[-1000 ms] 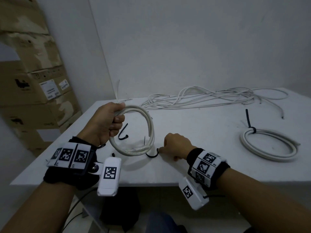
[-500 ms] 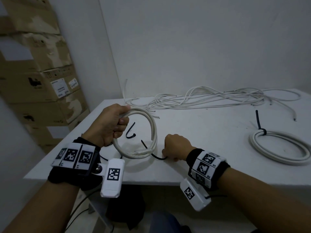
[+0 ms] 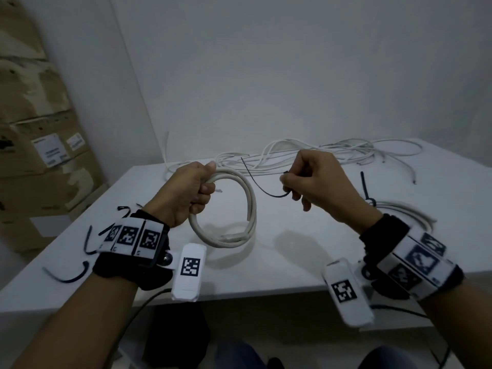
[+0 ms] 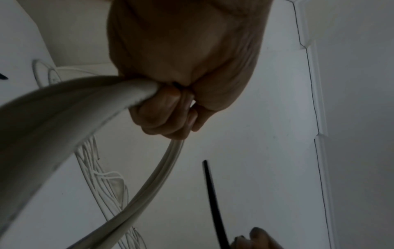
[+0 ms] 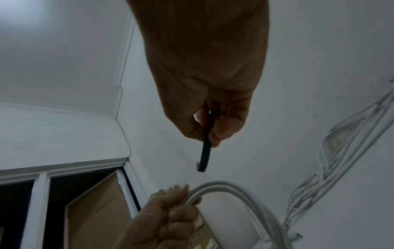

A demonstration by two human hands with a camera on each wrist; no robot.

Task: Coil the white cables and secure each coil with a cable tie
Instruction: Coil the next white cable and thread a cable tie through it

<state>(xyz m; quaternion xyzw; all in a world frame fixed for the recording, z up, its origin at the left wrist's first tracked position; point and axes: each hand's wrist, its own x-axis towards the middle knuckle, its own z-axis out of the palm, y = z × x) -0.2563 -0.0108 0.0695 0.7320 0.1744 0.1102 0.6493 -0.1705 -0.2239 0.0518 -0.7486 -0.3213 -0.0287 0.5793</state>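
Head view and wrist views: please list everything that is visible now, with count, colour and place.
held coil: 1, white, upright above the table, in the left hand
held tie: 1, black, in the air right of the held coil, pinched by the right hand
tied coil: 1, white with a black tie, flat on the table at right
loose cables: a tangle, white, along the table's far edge
spare ties: several, black, on the table's near left corner
table: 1, white
boxes: a stack, brown, at left
left hand: grips the held coil
right hand: pinches the held tie
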